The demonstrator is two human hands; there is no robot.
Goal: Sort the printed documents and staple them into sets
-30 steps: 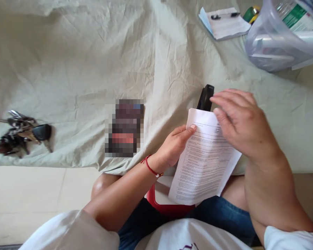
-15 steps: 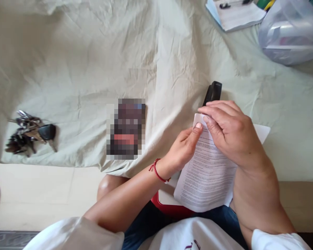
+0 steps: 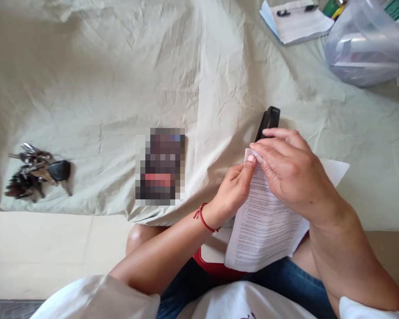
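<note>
Printed sheets of paper [image 3: 262, 235] hang tilted over my lap, covered in small lines of text. My left hand [image 3: 235, 184] pinches their upper left corner, thumb on the printed side. Over the top edge bends my right hand [image 3: 292, 170], its thumb and fingertips closed on the paper close to my left thumb. A white corner of paper sticks out to the right of that hand. Just beyond the right fingers a black stapler [image 3: 273, 116] lies on the cloth, its near end hidden by the hand.
A blurred-out dark phone-like object [image 3: 162, 166] and a bunch of keys [image 3: 38, 170] lie on the pale cloth [image 3: 103, 79] to the left. At the back right are a stack of papers [image 3: 299, 26] with a black pen on it and a translucent plastic container [image 3: 365, 48].
My right hand has shifted slightly left along the paper's top edge, and its forearm has swung outward to the right. The left hand keeps its pinch on the corner.
</note>
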